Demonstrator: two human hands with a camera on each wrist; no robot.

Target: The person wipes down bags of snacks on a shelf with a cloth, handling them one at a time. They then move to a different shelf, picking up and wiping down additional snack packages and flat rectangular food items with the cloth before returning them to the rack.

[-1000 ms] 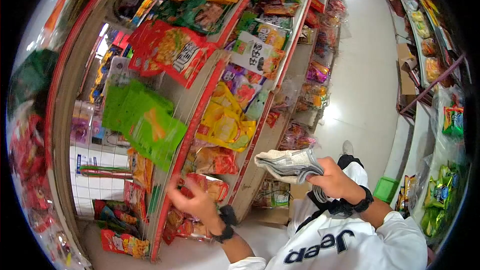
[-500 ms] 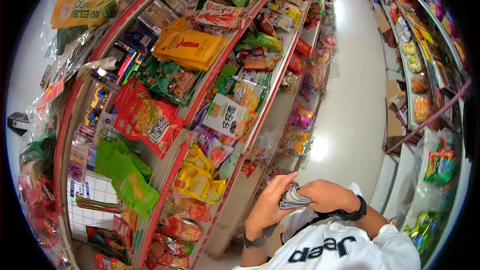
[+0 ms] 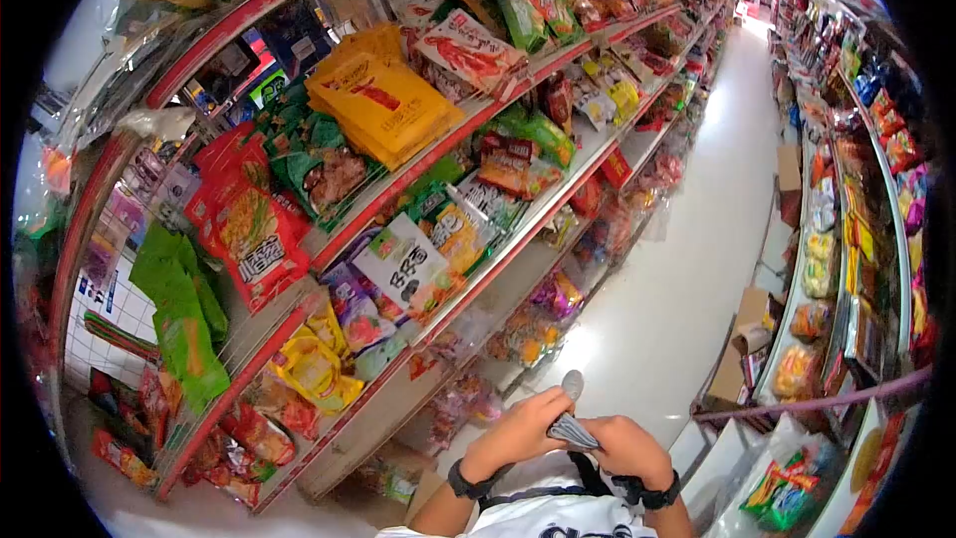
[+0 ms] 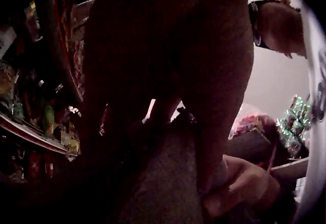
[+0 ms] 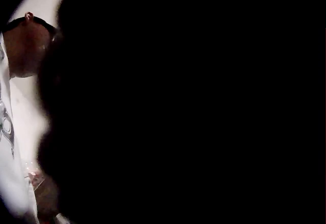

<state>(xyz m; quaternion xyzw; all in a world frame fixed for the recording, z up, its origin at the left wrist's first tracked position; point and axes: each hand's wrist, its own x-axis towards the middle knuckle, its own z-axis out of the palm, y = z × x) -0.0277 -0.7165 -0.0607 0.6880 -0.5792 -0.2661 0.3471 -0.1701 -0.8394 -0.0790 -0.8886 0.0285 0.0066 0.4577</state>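
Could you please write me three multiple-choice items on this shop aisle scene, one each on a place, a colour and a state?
1. Where is the folded grey cloth?
A. On the top shelf
B. Between the person's two hands, in front of the chest
C. On the floor of the aisle

2. What colour are the front edges of the snack shelves on the left?
A. Blue
B. Black
C. Red

3. What is the left hand doing?
A. Gripping the cloth
B. Reaching into a shelf
C. Hanging at the person's side

Answers:
1 B: the folded grey cloth sits between the left hand and the right hand.
2 C: each shelf edge is a red strip.
3 A: the left hand's fingers curl over the cloth, meeting the right hand.
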